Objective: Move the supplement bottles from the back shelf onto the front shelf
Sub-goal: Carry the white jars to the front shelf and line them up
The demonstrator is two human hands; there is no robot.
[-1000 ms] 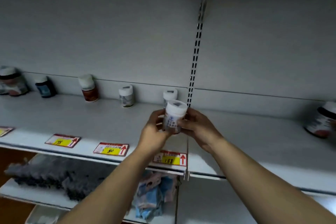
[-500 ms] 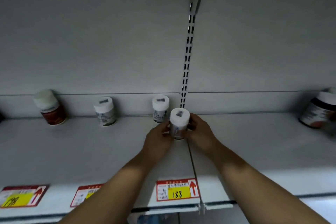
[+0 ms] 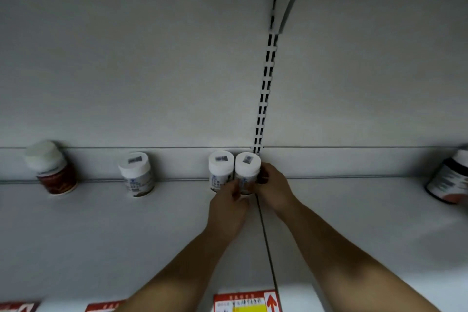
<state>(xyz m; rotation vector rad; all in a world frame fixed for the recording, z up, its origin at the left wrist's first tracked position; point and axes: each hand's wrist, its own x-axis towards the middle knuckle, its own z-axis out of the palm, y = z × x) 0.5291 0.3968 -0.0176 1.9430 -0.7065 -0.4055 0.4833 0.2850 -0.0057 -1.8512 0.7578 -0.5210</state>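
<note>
Moved: both hands carried the white-capped bottle (image 3: 247,172) away from the shelf's front edge, deep toward the back wall (image 3: 152,71).
Left hand (image 3: 228,206): fingers closed on the bottle's lower left side.
Right hand (image 3: 274,186): wrapped around its right side, so both hands were clamped on it.
Bottle's place: upright at the rear of the shelf (image 3: 101,235), touching or just beside a matching white-capped neighbour (image 3: 220,171).
Row: another white-capped bottle (image 3: 136,175) and a red-labelled bottle (image 3: 52,168) stood further left.
Task meaning: this bottle seemed to be going rearward, not forward as the task asks.
</note>
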